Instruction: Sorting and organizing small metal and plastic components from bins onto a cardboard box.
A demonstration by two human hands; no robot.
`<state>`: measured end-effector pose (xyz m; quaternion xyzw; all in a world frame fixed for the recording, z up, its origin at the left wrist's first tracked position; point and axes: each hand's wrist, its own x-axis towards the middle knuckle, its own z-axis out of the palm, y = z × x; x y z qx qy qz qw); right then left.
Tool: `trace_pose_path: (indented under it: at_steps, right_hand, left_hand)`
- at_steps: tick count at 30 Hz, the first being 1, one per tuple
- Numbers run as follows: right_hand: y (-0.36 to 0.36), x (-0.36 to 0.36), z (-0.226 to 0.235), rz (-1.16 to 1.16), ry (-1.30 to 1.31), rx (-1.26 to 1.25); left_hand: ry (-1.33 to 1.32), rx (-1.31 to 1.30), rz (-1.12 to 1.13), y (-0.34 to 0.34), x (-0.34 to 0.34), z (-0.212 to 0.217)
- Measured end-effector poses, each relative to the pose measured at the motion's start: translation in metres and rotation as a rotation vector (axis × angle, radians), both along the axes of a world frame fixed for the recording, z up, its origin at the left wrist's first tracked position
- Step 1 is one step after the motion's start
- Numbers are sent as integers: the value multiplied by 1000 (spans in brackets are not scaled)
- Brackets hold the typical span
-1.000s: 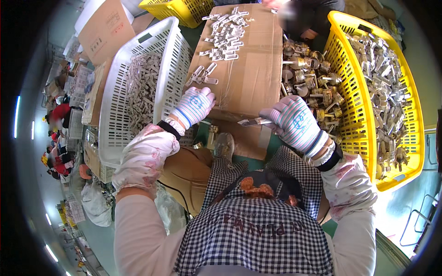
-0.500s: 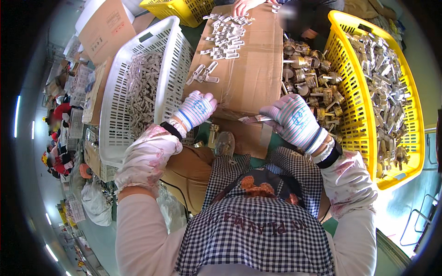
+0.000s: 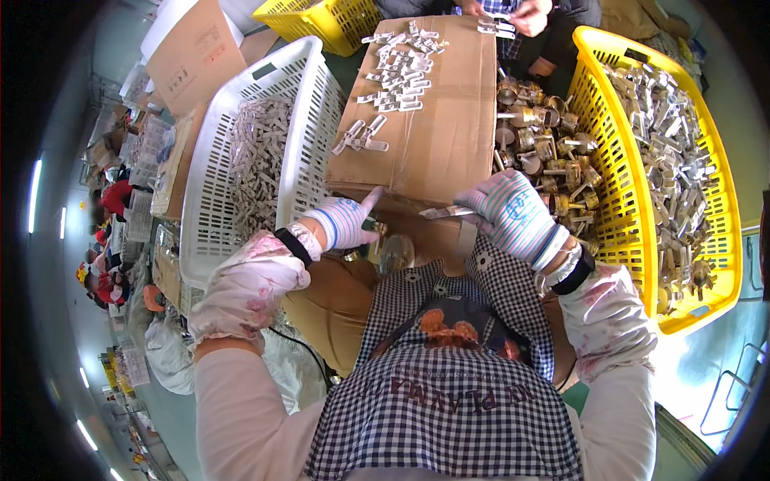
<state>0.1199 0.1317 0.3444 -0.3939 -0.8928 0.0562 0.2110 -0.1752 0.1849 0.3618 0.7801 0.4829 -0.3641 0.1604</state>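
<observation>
On the far left, the white crate is holding a heap of pale strips, its long side running along the carton, seemingly to keep them within reach. The left hand is hovering by the carton's near edge with thumb and forefinger spread; it seems to be gripping nothing. The clips are lying clustered on the carton, which is apparently serving as a worktop. The right hand is pinching the blade at its right end, its point facing left, probably leaving the tip free; whether it is touching the carton, I cannot tell. At the far end, a co-worker's hand is working beside other clips. Metal cups are filling the gap before the yellow crate, whose slotted walls are penning in silvery parts.
</observation>
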Motion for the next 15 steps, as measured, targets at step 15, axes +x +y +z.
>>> trace_pose_path:
  at_steps: [15]
  right_hand:
    - [13,28,37,-199,643,160]
  left_hand:
    - [-1055,-265,1044,-61,86,-64]
